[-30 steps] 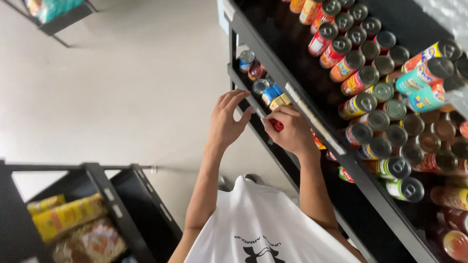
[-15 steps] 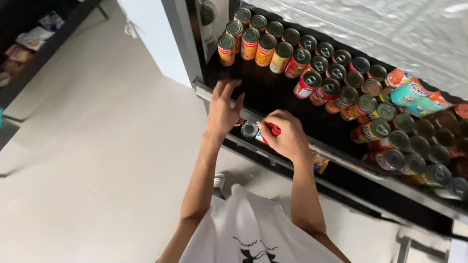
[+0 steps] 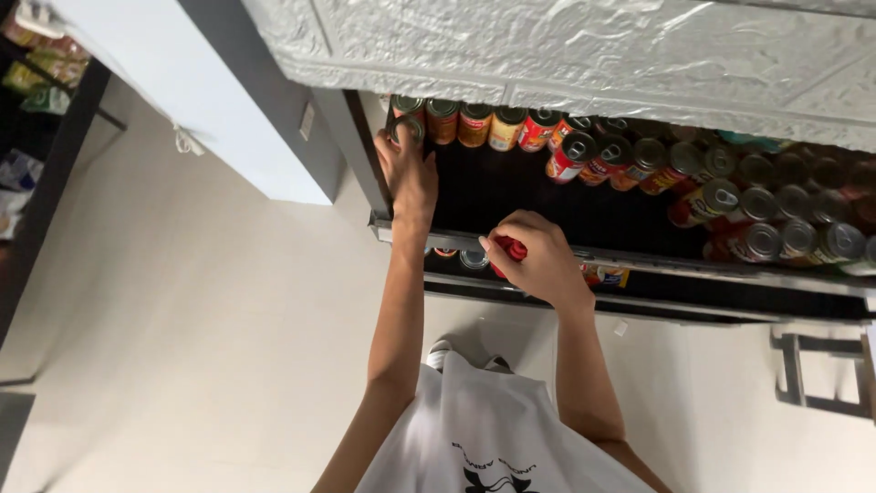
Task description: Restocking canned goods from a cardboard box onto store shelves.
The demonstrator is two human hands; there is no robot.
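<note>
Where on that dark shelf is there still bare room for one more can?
Bare room: the dark shelf floor between the back row of cans, the left hand and the right hand holding a red can. Crowded: the clustered cans to the right.

We look steeply down from one head-worn camera, close over our own arms, facing a black shelf (image 3: 639, 265) of cans (image 3: 730, 196), pale floor (image 3: 182, 319) below; no second view overlaps.
</note>
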